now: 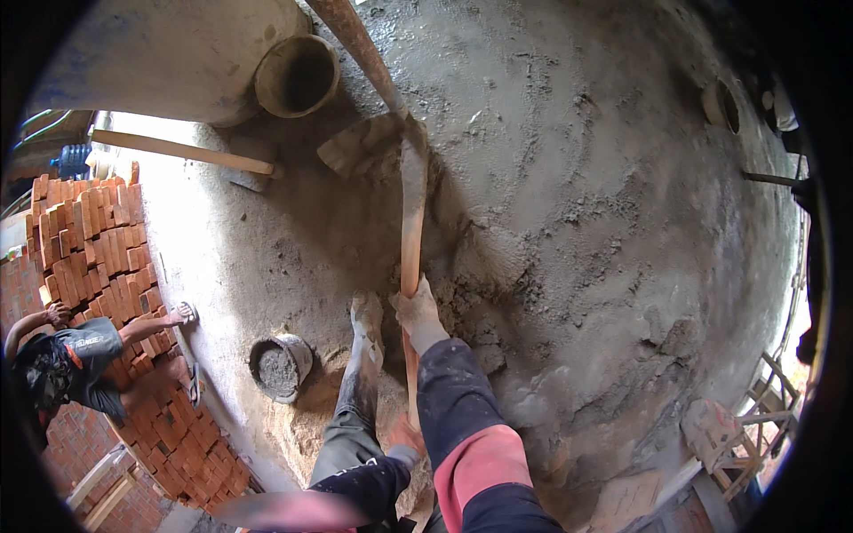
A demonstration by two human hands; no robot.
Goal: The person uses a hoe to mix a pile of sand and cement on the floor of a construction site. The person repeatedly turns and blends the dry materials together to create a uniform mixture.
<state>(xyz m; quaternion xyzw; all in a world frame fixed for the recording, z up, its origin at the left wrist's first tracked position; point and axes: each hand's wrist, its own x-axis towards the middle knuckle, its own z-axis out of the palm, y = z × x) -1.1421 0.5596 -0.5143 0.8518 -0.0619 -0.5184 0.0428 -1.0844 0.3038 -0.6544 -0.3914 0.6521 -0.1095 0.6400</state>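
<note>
My right hand (419,313), pale with cement or a light glove, is wrapped round the wooden handle of a hoe (412,240). Closer to my body, my left hand (406,437) is closed on the same handle, partly hidden by my sleeve. The handle points away from me, grey with mortar toward its far end. A broad, mortar-coated blade (354,149) shows there, above a hollow in the wet grey mortar (551,195). Another pole (360,53) comes in from the top and meets the handle's far end; how they join is unclear. My boot (366,324) stands left of the handle.
Left of my legs stands a bucket (306,355) of grey mortar. A round, open-mouthed container (322,99) is at the top. A pale-handled tool (182,151) lies upper left. A person (84,355) is at the stacked bricks (98,231). Wooden framing (764,417) is lower right.
</note>
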